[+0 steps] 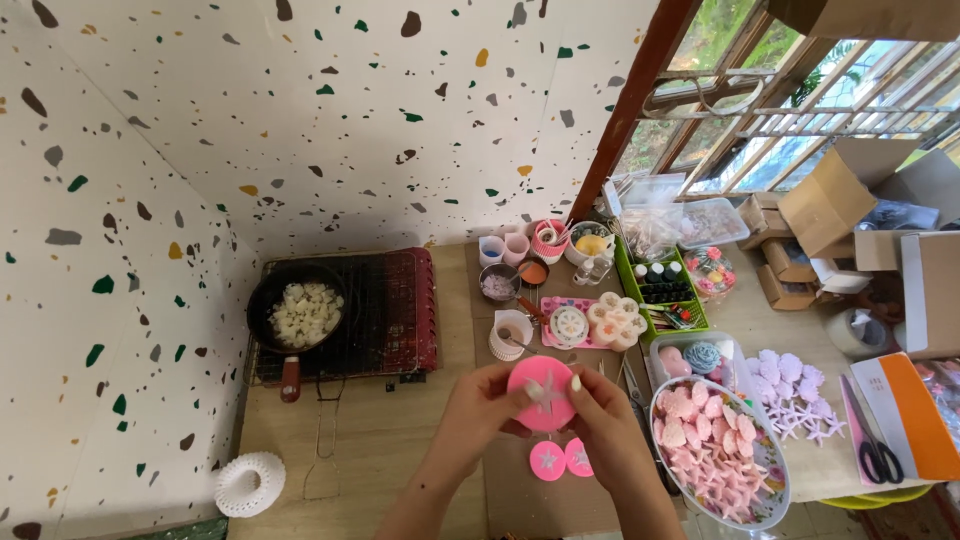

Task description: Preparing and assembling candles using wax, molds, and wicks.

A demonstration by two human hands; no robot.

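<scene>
A round pink mould [541, 393] with a pale star shape at its centre is held above the table edge, pinched between the left hand [487, 403] and the right hand [603, 412], fingertips curled over its rim. If the flexible mould is bent too sharply, the star could be snapped at an arm. Two small pink discs [562, 459] lie just below, and a dropped piece could land among them or in the bowl of pink casts [722, 447] nearby.

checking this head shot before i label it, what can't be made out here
- Head view: round pink mould, edges and underside covered by left hand and right hand.
- Black frying pan: white lumps inside too small to identify.
- Orange-and-white box: cut off by right edge.
</scene>
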